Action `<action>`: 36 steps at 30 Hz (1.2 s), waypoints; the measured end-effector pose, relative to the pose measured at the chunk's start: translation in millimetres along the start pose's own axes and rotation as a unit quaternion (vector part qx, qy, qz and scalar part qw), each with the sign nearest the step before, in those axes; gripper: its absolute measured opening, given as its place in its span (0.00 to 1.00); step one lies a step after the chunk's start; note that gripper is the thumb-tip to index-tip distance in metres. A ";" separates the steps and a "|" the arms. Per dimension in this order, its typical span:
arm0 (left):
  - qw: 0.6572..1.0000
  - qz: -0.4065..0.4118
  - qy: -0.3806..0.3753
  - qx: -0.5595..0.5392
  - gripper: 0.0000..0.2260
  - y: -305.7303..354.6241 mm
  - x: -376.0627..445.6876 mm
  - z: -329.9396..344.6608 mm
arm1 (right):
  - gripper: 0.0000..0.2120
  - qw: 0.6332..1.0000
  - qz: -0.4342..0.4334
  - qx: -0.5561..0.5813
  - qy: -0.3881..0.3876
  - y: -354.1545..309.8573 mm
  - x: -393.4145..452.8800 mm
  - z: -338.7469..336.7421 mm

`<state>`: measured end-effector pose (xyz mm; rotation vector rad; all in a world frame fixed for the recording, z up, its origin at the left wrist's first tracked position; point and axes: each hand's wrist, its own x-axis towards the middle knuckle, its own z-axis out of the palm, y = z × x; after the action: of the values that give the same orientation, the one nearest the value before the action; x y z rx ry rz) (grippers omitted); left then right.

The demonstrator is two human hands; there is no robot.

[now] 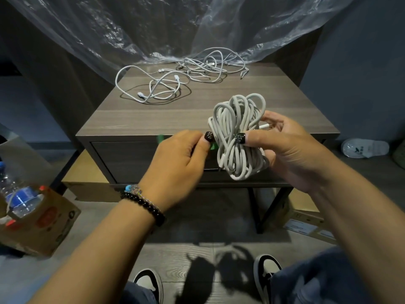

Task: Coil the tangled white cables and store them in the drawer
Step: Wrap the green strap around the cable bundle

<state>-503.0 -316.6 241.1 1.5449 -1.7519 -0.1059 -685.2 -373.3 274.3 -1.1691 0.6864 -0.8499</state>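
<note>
My right hand (289,148) grips a coiled white cable bundle (237,137) at its waist, thumb across the front, held in front of the side table's edge. My left hand (182,165) sits just left of the bundle with fingers curled, pinching something green (213,146) against the drawer front (131,159). The drawer looks shut. Two tangled white cables lie on the table top: one at the middle left (153,86), another at the back (210,65).
The dark wood side table (175,115) stands on black legs. Clear plastic sheeting (153,29) hangs behind it. A cardboard box with a water bottle (22,200) is at the left, flat boxes (304,220) lie under the table, and a slipper (363,148) is at the right.
</note>
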 end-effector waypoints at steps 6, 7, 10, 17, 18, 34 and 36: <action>0.991 -0.034 0.014 -0.130 0.14 6.2 0.7 -7.0 | 0.29 0.999 -0.022 -0.034 0.023 -2.8 -1.6 -1.1; 0.986 -0.034 0.024 -0.159 0.13 9.1 0.4 -6.9 | 0.28 0.998 -0.029 -0.052 0.026 -3.2 -1.5 -0.6; 0.972 -0.044 0.037 -0.229 0.11 13.4 0.0 -4.9 | 0.28 0.992 -0.043 -0.113 0.028 -3.5 -0.8 -0.8; 0.966 -0.048 -0.013 -0.255 0.15 13.9 -4.9 -6.2 | 0.30 0.968 -0.051 -0.240 0.056 -4.0 -1.2 -3.1; 0.966 -0.048 -0.011 -0.253 0.18 13.6 -5.4 -5.2 | 0.28 0.966 -0.055 -0.248 0.059 -3.6 -1.8 -2.8; 0.983 -0.076 0.025 -0.165 0.07 4.7 -2.3 0.0 | 0.21 0.947 -0.102 -0.290 0.096 5.8 -0.1 2.1; 0.975 -0.078 0.007 -0.206 0.06 5.2 -2.4 0.2 | 0.21 0.942 -0.113 -0.299 0.107 7.4 0.6 4.4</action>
<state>-507.4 -313.3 242.6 1.3660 -1.4790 -0.5051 -679.6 -370.4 268.3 -1.7412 1.0476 -1.0049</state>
